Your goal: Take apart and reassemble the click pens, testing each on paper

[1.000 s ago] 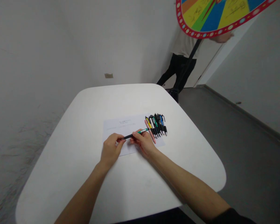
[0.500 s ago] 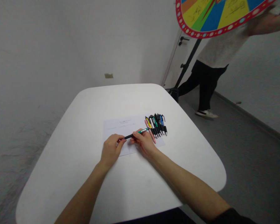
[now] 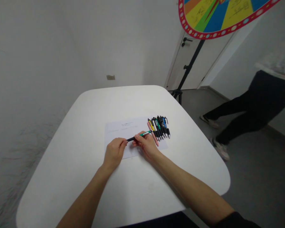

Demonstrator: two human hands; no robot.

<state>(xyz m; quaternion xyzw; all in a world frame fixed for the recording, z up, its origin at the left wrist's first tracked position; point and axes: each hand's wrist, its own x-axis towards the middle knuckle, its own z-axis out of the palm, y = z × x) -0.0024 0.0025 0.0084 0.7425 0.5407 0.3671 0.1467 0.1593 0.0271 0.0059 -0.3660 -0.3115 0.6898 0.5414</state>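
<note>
A green and black pen is held between my two hands, tilted up a little to the right, above a printed sheet of paper. My left hand pinches the pen's tip end; the tip itself is hidden by the fingers. Around the green barrel near the grip, my right hand is closed. Just beyond the right hand lies a row of several pens in yellow, white, green, black and blue. At the row's left side rests a pink pen, partly on the paper.
The white table has rounded corners. Behind its right far corner stands a colourful prize wheel on a black tripod. A person in black trousers walks at the right, near a white door.
The fingers of my left hand have drawn together more tightly at the pen's tip. My right hand and the pen barely differ. The person has moved from behind the wheel to the right.
</note>
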